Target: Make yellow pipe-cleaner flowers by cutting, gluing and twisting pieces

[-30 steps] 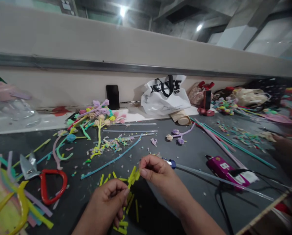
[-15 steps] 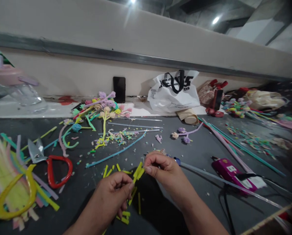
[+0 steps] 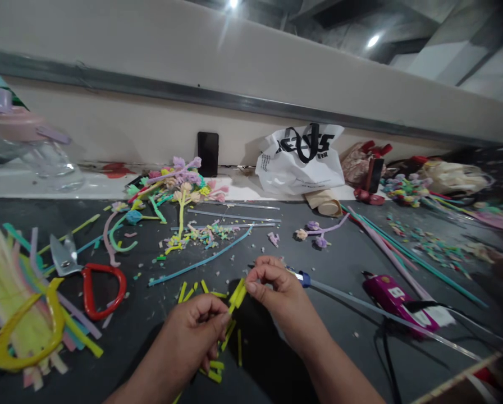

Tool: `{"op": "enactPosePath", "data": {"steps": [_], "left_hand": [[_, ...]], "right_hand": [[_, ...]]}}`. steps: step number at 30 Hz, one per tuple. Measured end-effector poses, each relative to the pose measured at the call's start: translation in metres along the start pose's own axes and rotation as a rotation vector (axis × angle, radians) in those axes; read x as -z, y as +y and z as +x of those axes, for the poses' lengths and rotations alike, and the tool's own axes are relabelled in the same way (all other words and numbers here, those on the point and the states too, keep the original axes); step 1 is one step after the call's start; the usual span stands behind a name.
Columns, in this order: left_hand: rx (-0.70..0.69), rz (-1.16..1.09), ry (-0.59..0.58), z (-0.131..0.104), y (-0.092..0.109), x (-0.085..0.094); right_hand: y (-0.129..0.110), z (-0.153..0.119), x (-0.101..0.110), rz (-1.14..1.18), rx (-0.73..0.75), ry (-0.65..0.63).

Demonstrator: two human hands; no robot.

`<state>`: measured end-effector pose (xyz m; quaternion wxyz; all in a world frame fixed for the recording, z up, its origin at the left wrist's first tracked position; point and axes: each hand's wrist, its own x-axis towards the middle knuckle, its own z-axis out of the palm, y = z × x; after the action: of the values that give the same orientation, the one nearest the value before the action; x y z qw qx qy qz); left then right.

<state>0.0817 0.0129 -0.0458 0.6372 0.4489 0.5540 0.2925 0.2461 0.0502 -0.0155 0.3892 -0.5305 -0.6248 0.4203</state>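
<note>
Near the bottom middle, my left hand (image 3: 199, 331) pinches the lower end of a yellow-green foam piece (image 3: 237, 294). The fingertips of my right hand (image 3: 272, 286) close on the upper side of that same piece, which has several short prongs. Several loose yellow-green strips (image 3: 239, 348) lie on the dark table around and below my hands. Part of my left fingers is hidden behind the thumb. A thin blue strip (image 3: 205, 259) lies beyond my hands, next to scattered foam crumbs (image 3: 211, 234).
Scissors with red and yellow handles (image 3: 104, 292) and a bundle of coloured strips (image 3: 7, 280) lie at left. A purple device (image 3: 397, 306) with a cable is at right. Behind stand a phone (image 3: 208, 154), a white bag (image 3: 300, 168) and a pile of foam flowers (image 3: 171, 182).
The view has shifted slightly. My right fingers have moved a little against the yellow-green piece, and more of the blue-collared rod beside my right hand shows.
</note>
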Motion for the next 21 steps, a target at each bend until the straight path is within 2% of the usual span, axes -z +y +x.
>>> {"op": "enactPosePath", "data": {"steps": [10, 21], "left_hand": [[-0.015, -0.013, -0.001, 0.0017, -0.0011, 0.0023], [-0.015, -0.015, 0.003, 0.0040, -0.0058, 0.0013]], "right_hand": [[-0.0011, 0.0012, -0.0030, -0.106, 0.043, 0.029], [-0.0015, 0.0008, -0.0049, -0.116, 0.060, 0.051]]}}
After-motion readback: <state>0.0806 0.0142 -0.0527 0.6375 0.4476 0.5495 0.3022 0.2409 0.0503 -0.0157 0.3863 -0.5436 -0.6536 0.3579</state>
